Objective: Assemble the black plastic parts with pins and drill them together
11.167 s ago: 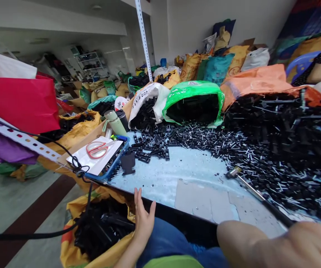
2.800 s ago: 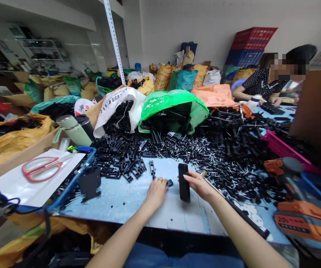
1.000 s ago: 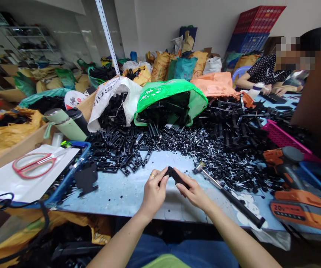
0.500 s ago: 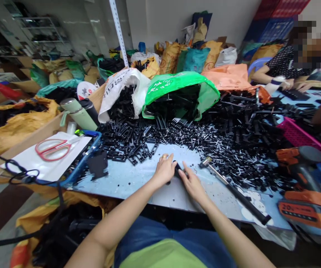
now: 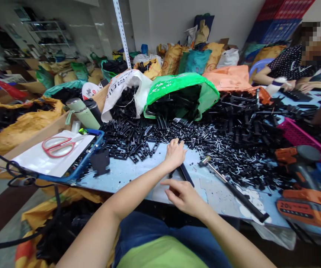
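My left hand is at the near edge of a pile of small black pieces with metal pins. Its fingers are bent downward and close together, and their tips are hidden. A long black plastic strip lies on the table just below it, its far end covered by that hand. Closer to the table's front edge, my right hand hovers with thumb and forefinger apart, holding nothing. A small dark piece rests left of the strip. To the right lies a hammer with a black handle.
An orange cordless drill stands at the right, near a pink basket. Red-handled scissors lie on white paper over a blue tray. A green bag spills black parts. A co-worker's hands are at far right.
My left hand has let go of the black strip and moved forward to the pile. My right hand has come off the strip and shifted toward me, its fingers now spread.
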The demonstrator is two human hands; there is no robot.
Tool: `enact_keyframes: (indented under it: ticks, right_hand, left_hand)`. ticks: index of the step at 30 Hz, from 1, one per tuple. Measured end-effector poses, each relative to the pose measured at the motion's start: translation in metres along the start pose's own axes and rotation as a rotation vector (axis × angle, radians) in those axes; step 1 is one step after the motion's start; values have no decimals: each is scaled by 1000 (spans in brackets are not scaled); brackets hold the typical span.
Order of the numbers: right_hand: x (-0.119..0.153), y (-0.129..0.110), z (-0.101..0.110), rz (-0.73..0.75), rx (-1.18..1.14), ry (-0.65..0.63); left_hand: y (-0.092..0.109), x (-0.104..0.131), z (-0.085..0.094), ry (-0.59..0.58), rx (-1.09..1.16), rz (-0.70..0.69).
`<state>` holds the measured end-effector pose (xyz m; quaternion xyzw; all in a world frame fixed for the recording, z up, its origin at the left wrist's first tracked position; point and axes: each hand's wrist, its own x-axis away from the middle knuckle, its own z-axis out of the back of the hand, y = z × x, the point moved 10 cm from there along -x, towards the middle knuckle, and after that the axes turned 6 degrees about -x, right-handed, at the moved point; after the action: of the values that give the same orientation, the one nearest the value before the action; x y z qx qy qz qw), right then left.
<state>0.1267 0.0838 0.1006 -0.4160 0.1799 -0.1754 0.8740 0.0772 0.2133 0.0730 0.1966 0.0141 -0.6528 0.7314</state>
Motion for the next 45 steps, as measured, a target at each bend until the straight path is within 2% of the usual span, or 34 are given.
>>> enact_keyframes:
  ticks: [2, 3, 6, 7, 9, 11, 14, 16, 19, 21, 24, 27, 30, 35, 42, 45]
  right_hand:
    - [4, 4, 6, -41, 10, 52]
    - [5, 3, 4, -40, 5, 35]
    - [8, -4, -13, 3, -72, -125]
    - [9, -6, -16, 7, -96, -144]
    - [10, -1, -11, -25, -106, -79]
    - [13, 8, 0, -66, -84, 14]
    - [15, 27, 19, -80, -13, 65]
    - [10, 50, 44, -114, 129, 135]
    - [-8, 103, 96, -295, 464, 284]
    - [-25, 142, 127, -414, 603, 335]
    - [-53, 187, 157, -474, 644, 378]
    - [-72, 215, 167, -491, 666, 405]
    - [-80, 229, 166, -483, 676, 434]
    - [-82, 243, 164, -464, 677, 462]
    - [-82, 249, 165, -452, 670, 486]
    - [-82, 249, 165, -446, 664, 490]
  left_hand:
    - [0, 1, -2, 1, -2, -6]
    - [0, 1, -2, 3, -4, -7]
    - [1, 1, -3, 13, -12, -15]
    - [2, 1, -3, 19, -14, -18]
    - [3, 0, -2, 27, -13, -24]
    - [2, -1, -1, 37, 0, -26]
    - [-1, 4, 1, 60, 81, -59]
    - [-2, 13, 2, 79, 144, -93]
    - [1, 33, 12, 154, 238, -97]
    - [16, 50, 25, 210, 348, -117]
    - [65, 73, 42, 178, 510, -260]
    - [112, 88, 54, 100, 602, -376]
    - [138, 90, 53, 7, 649, -410]
    - [157, 90, 47, -80, 631, -428]
    - [174, 109, 67, -71, 660, -491]
    - [176, 113, 71, -52, 648, -499]
